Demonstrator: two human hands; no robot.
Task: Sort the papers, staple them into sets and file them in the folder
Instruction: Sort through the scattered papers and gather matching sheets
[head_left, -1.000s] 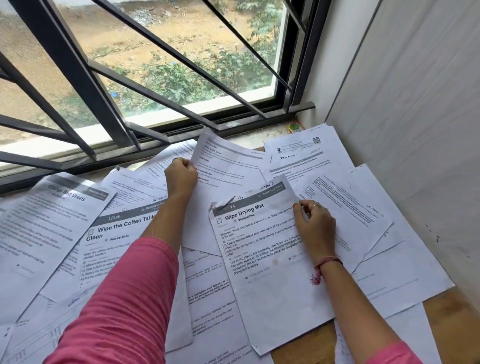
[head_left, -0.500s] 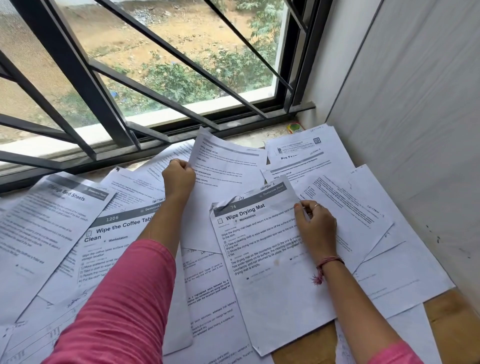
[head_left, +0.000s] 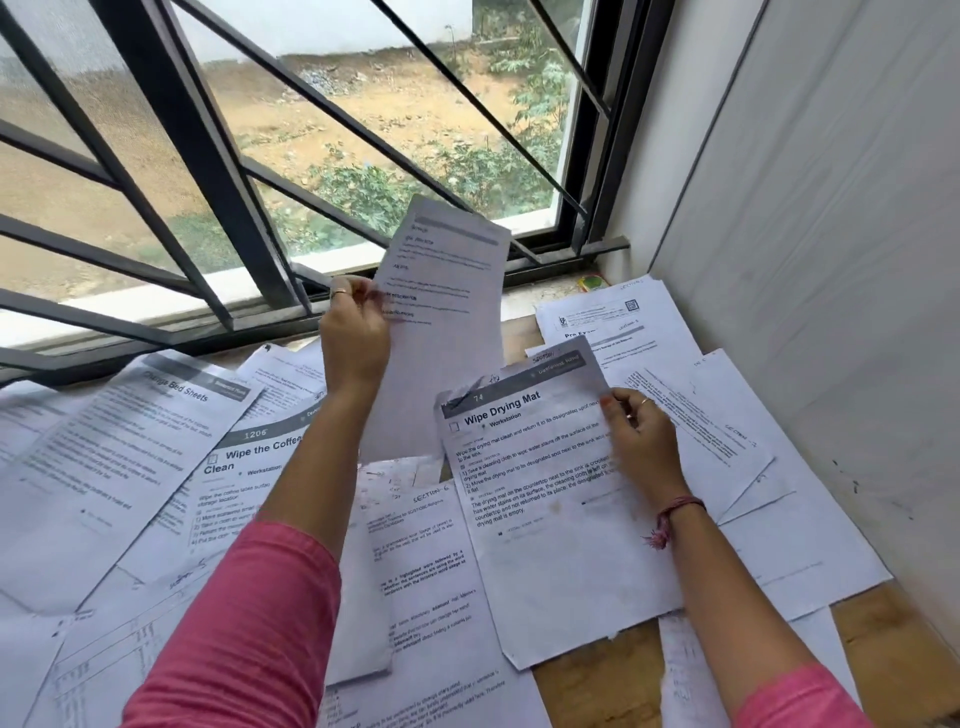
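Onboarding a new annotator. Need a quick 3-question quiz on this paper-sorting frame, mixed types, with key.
1. True or false: the left hand holds its sheet lifted off the pile, in front of the window.
2. Multiple choice: the right hand pinches the edge of the sheet headed
A. Change Bed Sheets
B. Wipe Drying Mat
C. Wipe the Coffee Table
3. Fill in: the number printed in the dark header of the Wipe Drying Mat sheet is ___.

Key: 1 true; 2 B; 3 74.
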